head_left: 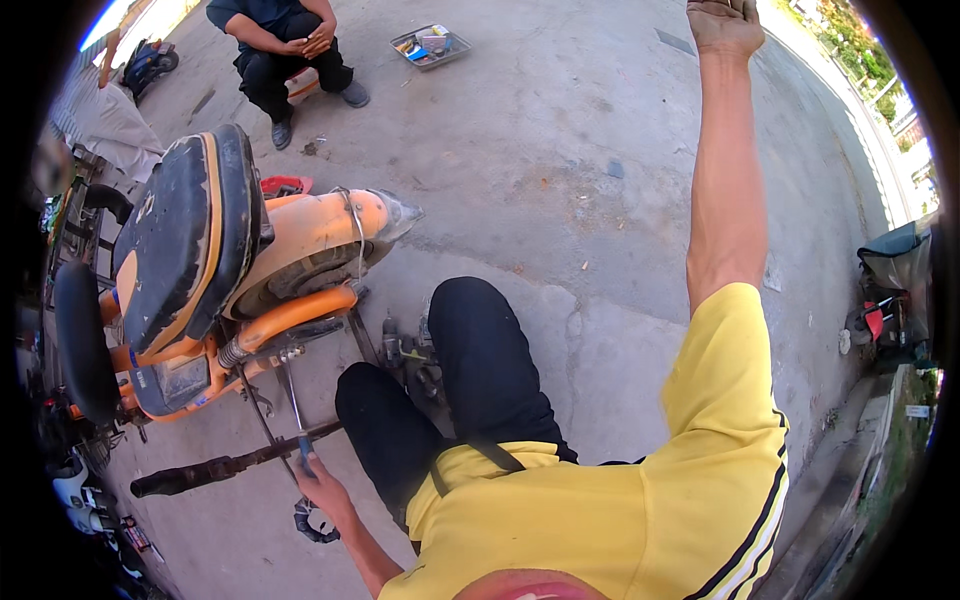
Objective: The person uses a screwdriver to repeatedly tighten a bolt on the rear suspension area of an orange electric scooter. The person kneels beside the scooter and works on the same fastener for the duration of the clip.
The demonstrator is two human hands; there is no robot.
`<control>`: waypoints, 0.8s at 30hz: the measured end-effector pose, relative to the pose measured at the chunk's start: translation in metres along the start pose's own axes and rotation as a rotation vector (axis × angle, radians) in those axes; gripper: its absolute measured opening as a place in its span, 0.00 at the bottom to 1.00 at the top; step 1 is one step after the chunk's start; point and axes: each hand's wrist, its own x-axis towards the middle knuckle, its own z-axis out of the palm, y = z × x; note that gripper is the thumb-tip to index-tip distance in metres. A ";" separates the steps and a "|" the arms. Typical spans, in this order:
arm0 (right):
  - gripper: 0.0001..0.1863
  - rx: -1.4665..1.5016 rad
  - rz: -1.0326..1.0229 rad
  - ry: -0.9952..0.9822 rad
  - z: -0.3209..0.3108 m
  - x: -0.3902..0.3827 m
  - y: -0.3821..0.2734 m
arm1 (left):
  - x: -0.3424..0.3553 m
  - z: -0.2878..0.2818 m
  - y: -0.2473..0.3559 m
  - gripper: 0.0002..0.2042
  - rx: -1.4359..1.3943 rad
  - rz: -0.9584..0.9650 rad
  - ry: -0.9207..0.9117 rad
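My left hand is closed around a blue-handled tool with a long silver shaft. The shaft reaches up to metal fittings low on an orange scooter, where its tip is too small to make out. A dark bar with a black end runs past the tool's handle. Close by the wrist is a black ring-shaped thing. Far from the scooter, my right arm stretches up and away. My right hand is cut off by the upper edge, so its fingers barely show.
Beside my knees lie power tools on the concrete. Beyond the scooter another person sits with hands together, near a metal tray of small items. Bags and gear stand at the right edge; further vehicles line the left.
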 end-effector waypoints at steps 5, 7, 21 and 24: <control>0.36 0.282 0.337 -0.312 0.041 -0.026 0.037 | -0.005 -0.010 0.015 0.18 -0.012 -0.029 -0.016; 0.32 0.083 0.497 -0.301 0.055 -0.066 0.067 | -0.005 -0.013 0.034 0.16 -0.026 0.008 0.036; 0.34 -0.973 0.227 -1.132 0.194 -0.464 0.342 | -0.014 -0.003 0.048 0.11 0.006 -0.010 0.109; 0.39 -1.086 0.340 -1.094 0.201 -0.477 0.373 | -0.014 -0.002 0.044 0.13 -0.026 -0.048 0.078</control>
